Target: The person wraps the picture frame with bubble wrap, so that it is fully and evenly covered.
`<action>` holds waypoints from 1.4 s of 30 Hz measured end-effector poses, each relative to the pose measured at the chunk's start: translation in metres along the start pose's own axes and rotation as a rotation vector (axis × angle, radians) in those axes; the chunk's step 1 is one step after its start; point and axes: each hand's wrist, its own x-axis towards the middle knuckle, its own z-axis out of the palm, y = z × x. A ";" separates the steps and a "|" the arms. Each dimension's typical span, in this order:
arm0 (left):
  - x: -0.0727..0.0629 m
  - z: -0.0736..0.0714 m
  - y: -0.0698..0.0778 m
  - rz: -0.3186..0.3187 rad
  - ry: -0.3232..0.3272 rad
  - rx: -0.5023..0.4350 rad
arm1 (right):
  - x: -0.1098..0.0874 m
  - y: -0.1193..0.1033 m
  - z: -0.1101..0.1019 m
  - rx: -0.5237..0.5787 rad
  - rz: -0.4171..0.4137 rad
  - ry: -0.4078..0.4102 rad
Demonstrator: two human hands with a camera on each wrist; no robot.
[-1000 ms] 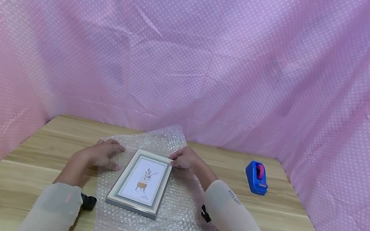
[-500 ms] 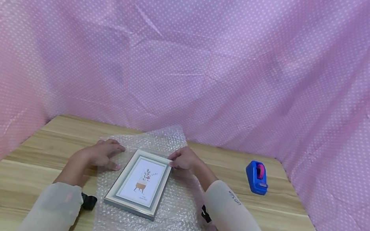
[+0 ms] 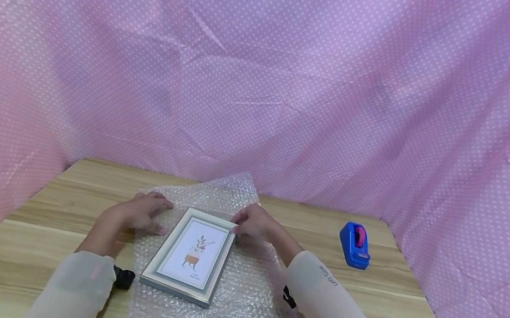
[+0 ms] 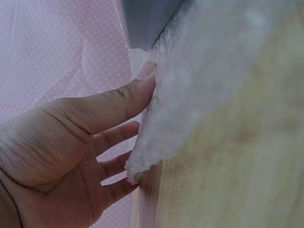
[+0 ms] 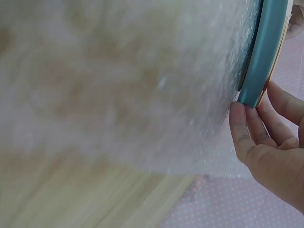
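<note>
Shift since a second ago: photo frame sits a little lower and farther left, its near end swung toward the lower left; the left hand holds its place.
Right fingers: clamped, with the thumb, on the frame's upper-right corner; the right hand is the nearer one, in contact.
Left fingers: apart and loosely extended, resting at the left side of the bubble wrap, just beside the frame's left edge, a strip of wrap between.
Frame's lie: lower centre of the head view, picture side up on the wrap, extending down and left from the right fingers; long axis slants from upper right to lower left.
Wooden table: under the wrap, across the lower picture.
Blue tape dispenser: right of centre, well apart from both hands.
Polka-dot curtain: fills the upper picture.
</note>
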 end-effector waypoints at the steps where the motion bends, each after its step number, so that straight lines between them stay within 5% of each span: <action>1: 0.000 0.000 0.000 -0.003 -0.001 -0.001 | -0.002 0.001 -0.001 -0.014 -0.011 -0.009; 8: -0.002 0.000 0.002 -0.001 -0.007 0.002 | -0.023 0.008 -0.019 -0.204 -0.181 -0.063; 22: -0.002 0.002 0.001 0.036 -0.003 0.013 | -0.101 0.032 -0.028 -0.670 -0.575 -0.235; 32: 0.002 -0.002 0.000 0.014 -0.004 0.015 | -0.146 0.050 -0.036 -0.911 -0.611 -0.209; 42: 0.000 -0.001 0.001 -0.003 -0.014 -0.007 | -0.149 0.061 -0.036 -0.938 -0.648 -0.168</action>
